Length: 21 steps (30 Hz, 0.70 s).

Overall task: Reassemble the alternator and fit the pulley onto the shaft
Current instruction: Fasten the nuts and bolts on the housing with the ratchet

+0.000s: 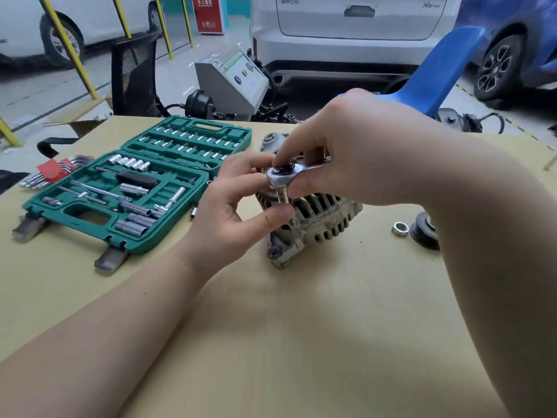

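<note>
The grey finned alternator (316, 218) stands on the cardboard-covered table (271, 327) at the centre. A chrome ratchet (281, 176) with a socket pointing down sits over its left side. My right hand (355, 149) grips the ratchet's handle, a fingertip on its head. My left hand (238, 203) pinches the socket below the ratchet head with thumb and fingers. The black pulley (425, 230) and a loose nut (400, 228) lie on the table to the right of the alternator, partly behind my right forearm.
An open green socket set case (135, 188) lies at the left, with a red hex key set (54, 171) beyond it. A small loose socket (193, 213) lies beside the case. Behind the table are a grey machine (232, 82), a blue chair (437, 73) and parked cars.
</note>
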Available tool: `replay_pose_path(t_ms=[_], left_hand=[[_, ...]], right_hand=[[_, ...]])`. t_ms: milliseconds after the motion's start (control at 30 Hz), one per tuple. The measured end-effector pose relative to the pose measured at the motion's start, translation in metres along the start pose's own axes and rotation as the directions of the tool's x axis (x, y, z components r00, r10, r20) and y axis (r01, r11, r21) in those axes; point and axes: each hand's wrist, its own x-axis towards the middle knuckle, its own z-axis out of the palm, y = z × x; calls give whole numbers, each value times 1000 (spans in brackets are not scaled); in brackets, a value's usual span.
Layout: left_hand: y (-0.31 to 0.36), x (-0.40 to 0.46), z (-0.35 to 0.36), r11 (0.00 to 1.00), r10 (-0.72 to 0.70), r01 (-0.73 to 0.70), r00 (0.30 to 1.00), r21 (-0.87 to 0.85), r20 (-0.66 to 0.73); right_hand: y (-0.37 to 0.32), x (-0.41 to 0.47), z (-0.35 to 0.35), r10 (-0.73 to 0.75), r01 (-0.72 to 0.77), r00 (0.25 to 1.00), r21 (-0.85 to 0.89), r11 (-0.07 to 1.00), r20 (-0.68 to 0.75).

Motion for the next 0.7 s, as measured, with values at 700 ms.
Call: replay_pose_path(t_ms=[700], left_hand=[[-6,5,-7,974,-127,122,992,-193,-18]], right_hand=[[-9,-1,5,-151,148,989,-258,955,9]])
